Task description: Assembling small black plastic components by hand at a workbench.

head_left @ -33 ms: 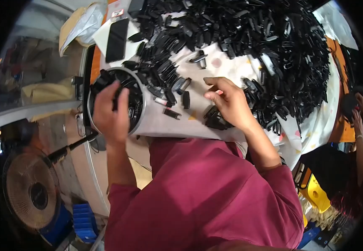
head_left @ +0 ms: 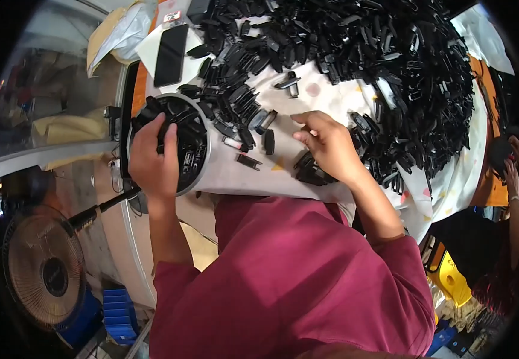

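Note:
A round metal-rimmed bowl at the table's left holds many black plastic parts. My left hand reaches over its near-left side, thumb and fingers closed around a black plastic part, which they partly hide. My right hand hovers above the pale cloth, thumb and forefinger apart with nothing between them. Under its wrist sit several black parts. Between the hands lie a small black oblong piece, a grey-and-black clip-like piece and a short dark piece.
A great heap of black parts covers the far and right side of the patterned cloth. A black phone rests on white card at the far left. A standing fan is at lower left. Another person's hand shows at far right.
My left hand has shifted slightly left over the bowl, its thumb and forefinger closer together. My right hand keeps nearly the same pose.

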`<state>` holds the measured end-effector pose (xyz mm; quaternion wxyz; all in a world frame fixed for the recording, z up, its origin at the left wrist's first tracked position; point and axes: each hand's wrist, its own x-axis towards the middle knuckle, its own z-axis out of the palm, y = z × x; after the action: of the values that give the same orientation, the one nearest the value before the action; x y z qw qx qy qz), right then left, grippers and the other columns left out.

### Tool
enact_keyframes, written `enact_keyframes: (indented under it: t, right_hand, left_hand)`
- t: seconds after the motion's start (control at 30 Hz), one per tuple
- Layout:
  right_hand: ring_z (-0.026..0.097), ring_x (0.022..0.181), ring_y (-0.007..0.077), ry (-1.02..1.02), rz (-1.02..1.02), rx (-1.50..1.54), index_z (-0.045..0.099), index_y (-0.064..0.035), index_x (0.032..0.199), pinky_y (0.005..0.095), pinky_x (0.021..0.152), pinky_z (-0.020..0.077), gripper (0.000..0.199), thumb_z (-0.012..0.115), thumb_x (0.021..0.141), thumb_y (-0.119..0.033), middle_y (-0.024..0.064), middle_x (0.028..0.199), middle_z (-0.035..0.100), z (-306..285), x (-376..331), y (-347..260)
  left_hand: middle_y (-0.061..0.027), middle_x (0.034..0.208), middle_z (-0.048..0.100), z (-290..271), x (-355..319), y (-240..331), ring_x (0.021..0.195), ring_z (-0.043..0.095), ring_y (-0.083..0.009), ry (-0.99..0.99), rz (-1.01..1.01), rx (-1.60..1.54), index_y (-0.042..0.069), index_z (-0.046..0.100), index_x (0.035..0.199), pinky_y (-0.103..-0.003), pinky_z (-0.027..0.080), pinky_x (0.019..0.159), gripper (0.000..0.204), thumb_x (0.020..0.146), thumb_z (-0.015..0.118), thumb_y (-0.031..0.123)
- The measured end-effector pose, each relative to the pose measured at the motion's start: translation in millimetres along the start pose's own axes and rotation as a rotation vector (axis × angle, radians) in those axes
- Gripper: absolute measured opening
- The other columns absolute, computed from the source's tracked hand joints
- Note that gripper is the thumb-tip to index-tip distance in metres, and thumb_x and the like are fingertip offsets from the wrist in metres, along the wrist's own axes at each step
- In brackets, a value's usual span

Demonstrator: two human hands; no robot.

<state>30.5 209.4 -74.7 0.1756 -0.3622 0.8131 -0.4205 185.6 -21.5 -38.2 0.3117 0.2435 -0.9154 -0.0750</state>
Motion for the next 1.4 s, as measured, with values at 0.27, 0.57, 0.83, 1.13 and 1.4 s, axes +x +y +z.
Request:
enact_keyframes:
  t: [0.27, 0.57, 0.83, 1.13, 1.4]
  right_hand:
    - [0.056, 0.087, 0.0232, -0.187, -0.401, -0.446, 0.066, -0.0131, 0.095, 0.0349, 0.069, 0.0485, 0.026, 0.058, 0.07, -0.01, 0.0061, 0.089, 0.056, 39, 5, 1]
    - [0.055, 0.084, 0.024, -0.127, -0.452, -0.699, 0.065, -0.0082, 0.08, 0.03, 0.067, 0.0494, 0.019, 0.061, 0.063, -0.017, 0.006, 0.086, 0.057, 43, 48, 24]
    - [0.059, 0.076, 0.0128, 0.099, 0.245, 0.488, 0.053, -0.006, 0.111, 0.0222, 0.057, 0.0485, 0.035, 0.063, 0.078, -0.001, 0.0085, 0.093, 0.061, -13, 25, 23]
    - [0.059, 0.092, 0.0148, 0.08, 0.028, 0.98, 0.052, 0.0013, 0.112, 0.026, 0.079, 0.0484, 0.031, 0.059, 0.081, 0.003, 0.0116, 0.106, 0.06, 7, -9, -1]
    - [0.057, 0.08, 0.0092, -0.007, 0.146, 0.944, 0.055, 0.0013, 0.112, 0.0203, 0.064, 0.0489, 0.032, 0.061, 0.081, 0.002, 0.0117, 0.107, 0.059, -4, -16, -4]
  left_hand:
    - [-0.0075, 0.115, 0.05, 21, 0, 10, 0.107, 0.042, -0.0294, 0.064, 0.135, 0.181, 0.016, 0.063, 0.101, -0.045, 0.035, 0.087, 0.035, 0.069, 0.072, 0.026]
    - [0.0019, 0.078, 0.057, 75, -48, 83, 0.079, 0.052, -0.0183, -0.451, 0.226, 0.009, 0.014, 0.065, 0.074, -0.035, 0.041, 0.068, 0.024, 0.068, 0.068, 0.037]
    - [-0.0026, 0.085, 0.062, 91, -47, 89, 0.08, 0.056, -0.0217, -0.508, 0.294, -0.063, 0.011, 0.06, 0.087, -0.037, 0.043, 0.07, 0.023, 0.072, 0.068, 0.028]
    - [-0.0095, 0.08, 0.057, 74, -20, 98, 0.063, 0.059, -0.0237, -0.535, -0.004, -0.806, 0.004, 0.054, 0.088, -0.031, 0.048, 0.055, 0.028, 0.07, 0.073, 0.015]
    - [-0.0066, 0.097, 0.058, 63, -21, 95, 0.086, 0.057, -0.012, -0.521, -0.453, -1.586, 0.001, 0.056, 0.097, -0.024, 0.048, 0.074, 0.029, 0.072, 0.068, -0.005]
